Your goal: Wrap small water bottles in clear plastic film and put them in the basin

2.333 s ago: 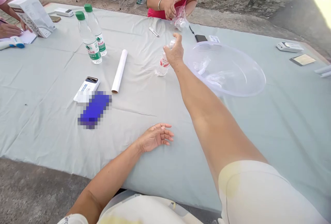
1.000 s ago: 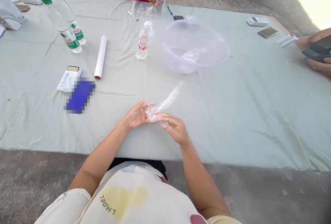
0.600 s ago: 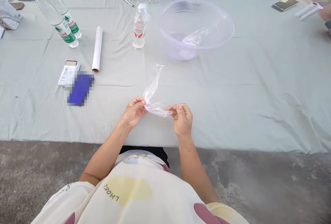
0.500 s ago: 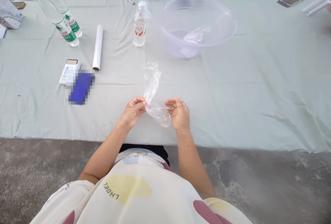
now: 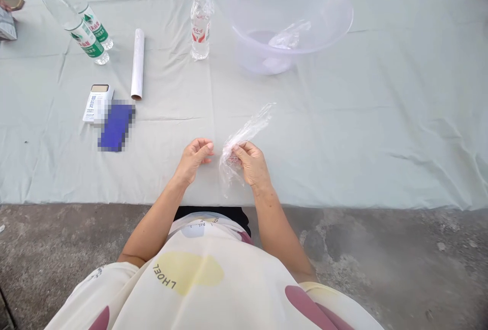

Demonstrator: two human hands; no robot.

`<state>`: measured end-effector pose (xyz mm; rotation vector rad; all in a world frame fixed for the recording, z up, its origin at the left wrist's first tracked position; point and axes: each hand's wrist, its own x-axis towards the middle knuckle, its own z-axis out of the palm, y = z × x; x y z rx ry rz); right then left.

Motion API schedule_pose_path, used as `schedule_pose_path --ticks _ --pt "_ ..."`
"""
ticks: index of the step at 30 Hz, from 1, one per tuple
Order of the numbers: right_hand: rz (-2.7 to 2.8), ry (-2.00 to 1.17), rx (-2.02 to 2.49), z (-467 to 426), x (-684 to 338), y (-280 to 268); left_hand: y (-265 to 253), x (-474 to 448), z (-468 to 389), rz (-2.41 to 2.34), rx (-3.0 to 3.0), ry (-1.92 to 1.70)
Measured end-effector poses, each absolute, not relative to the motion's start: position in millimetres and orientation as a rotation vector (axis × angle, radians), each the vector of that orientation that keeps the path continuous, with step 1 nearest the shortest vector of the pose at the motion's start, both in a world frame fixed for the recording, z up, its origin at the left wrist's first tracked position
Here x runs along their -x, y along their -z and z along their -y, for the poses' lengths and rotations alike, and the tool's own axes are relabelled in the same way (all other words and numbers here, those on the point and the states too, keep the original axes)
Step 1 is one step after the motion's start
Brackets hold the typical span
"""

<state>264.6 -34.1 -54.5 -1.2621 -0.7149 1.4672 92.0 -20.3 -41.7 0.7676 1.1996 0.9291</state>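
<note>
My right hand (image 5: pixel 254 166) pinches a crumpled, twisted piece of clear plastic wrap (image 5: pixel 249 129) between thumb and fingers. One end of the wrap points up and to the right, while a looser end hangs down to the left. Just left of it, my left hand (image 5: pixel 194 161) is loosely curled with nothing in it and does not touch the wrap. Both hands are over the front of the cloth-covered table (image 5: pixel 324 167).
A translucent basin (image 5: pixel 263 60) holds more crumpled film (image 5: pixel 287 36). Left of it stand a wrapped water bottle (image 5: pixel 200 25), a white roll (image 5: pixel 138 65) and two green-capped bottles (image 5: pixel 86 40). A white device (image 5: pixel 97 101) lies by a blurred blue object (image 5: pixel 117 126).
The wrap has passed from my left hand into my right hand, and its upper end has swung to the right. My left hand has let go. The camera view has tilted slightly downward.
</note>
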Motion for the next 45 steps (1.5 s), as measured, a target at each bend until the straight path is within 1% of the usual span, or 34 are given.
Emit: schedule_pose_path --ticks 2,4,14,17,20,22,27,30,33,38,40,42,43,45 --pt "0.836 -1.442 1.285 36 -263 52 40 -101 20 -1.142 -0.911 -0.829" --pt "0.882 -1.427 1.305 37 -261 50 40 -106 19 -1.128 -0.953 -0.827" --pt "0.576 -1.442 1.373 32 -282 55 48 -86 6 -1.142 -0.522 -0.982" --pt "0.582 -1.535 1.353 31 -277 54 45 -87 6 -1.118 -0.522 -0.966" --pt "0.798 -1.644 1.384 32 -266 50 44 -90 6 -1.099 -0.538 -0.981" --pt "0.884 -1.596 1.426 32 -261 48 44 -88 5 -1.117 -0.528 -1.017" --pt "0.726 -1.471 1.491 29 -272 50 46 -68 2 -1.266 -0.550 -1.029" --pt "0.685 -1.380 1.548 25 -287 53 47 -51 -3 -1.382 -0.651 -1.063" --pt "0.713 -1.269 1.612 22 -300 54 51 -33 -10 -1.530 -0.753 -1.184" --pt "0.801 -1.221 1.692 23 -309 52 50 -13 -19 -1.852 -0.957 -1.356" --pt "0.826 -1.213 1.716 23 -309 51 42 -15 -18 -1.986 -1.118 -1.425" --pt "0.852 -1.207 1.739 23 -307 50 32 -23 -15 -1.989 -1.393 -1.462" --pt "0.862 -1.206 1.746 22 -306 50 26 -28 -14 -1.913 -1.574 -1.403" --pt "0.867 -1.197 1.746 21 -305 51 16 -37 -12 -1.641 -1.954 -1.060"
